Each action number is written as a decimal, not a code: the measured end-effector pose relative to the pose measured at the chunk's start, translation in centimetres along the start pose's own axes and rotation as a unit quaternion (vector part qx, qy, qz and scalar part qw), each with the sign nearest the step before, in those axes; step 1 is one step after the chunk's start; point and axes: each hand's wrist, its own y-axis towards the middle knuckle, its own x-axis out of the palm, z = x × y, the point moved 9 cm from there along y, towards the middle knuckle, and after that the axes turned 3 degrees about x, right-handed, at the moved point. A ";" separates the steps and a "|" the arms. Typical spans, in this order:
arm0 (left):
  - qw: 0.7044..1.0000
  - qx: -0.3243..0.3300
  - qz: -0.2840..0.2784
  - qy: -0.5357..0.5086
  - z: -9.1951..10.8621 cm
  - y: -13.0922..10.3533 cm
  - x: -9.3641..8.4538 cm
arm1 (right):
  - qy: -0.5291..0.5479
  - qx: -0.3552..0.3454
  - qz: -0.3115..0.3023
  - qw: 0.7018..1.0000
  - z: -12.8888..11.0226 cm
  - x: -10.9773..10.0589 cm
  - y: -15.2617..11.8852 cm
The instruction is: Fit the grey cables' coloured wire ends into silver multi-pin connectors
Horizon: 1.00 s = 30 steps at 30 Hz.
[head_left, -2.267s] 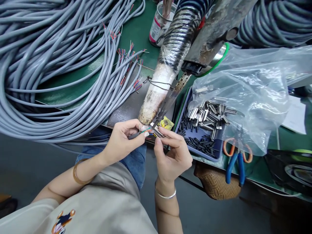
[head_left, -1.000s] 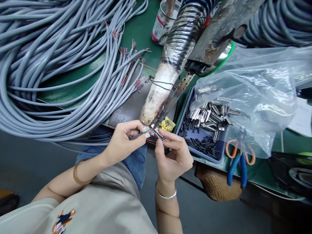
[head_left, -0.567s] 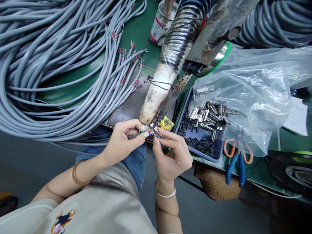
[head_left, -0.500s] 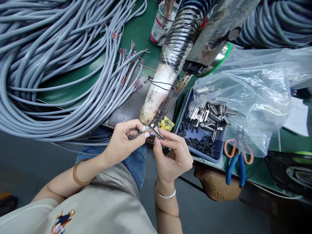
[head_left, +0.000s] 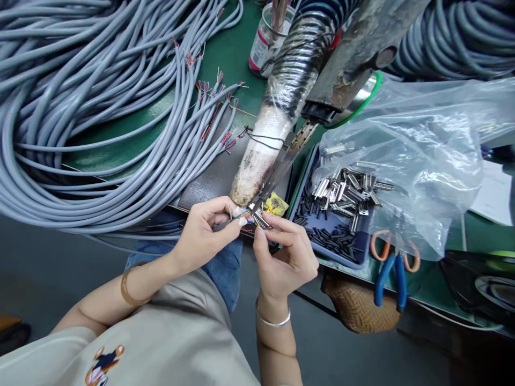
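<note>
Between the thumb and forefinger of my left hand (head_left: 210, 228) are thin coloured wires (head_left: 242, 214), a green one among them. My right hand (head_left: 285, 252) pinches a small metal multi-pin connector (head_left: 261, 219) at the wires' ends. Right above the connector is the tip of a mounted soldering iron (head_left: 277, 171), slanting down from the upper right. Whether the tip touches a pin is too small to tell. A yellow sponge (head_left: 276, 205) lies just behind my right fingertips. White fingertip covers show on my left thumb and finger.
Bundled grey cables (head_left: 100, 198) with stripped ends fill the left. A white-ended fume hose (head_left: 257, 155) hangs beside the iron. On the right are a blue tray (head_left: 358, 262) of connectors and black tubes, a plastic bag (head_left: 434, 161), and blue-handled pliers (head_left: 389, 279) at the table edge.
Both hands hold almost the same position, with the connector and wires still at the iron's tip. The whole view has shifted very slightly.
</note>
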 end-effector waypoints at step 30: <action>1.000 -0.005 0.019 0.023 -0.4 -0.1 -0.3 | -0.005 0.002 -0.012 1.000 0.4 0.4 0.1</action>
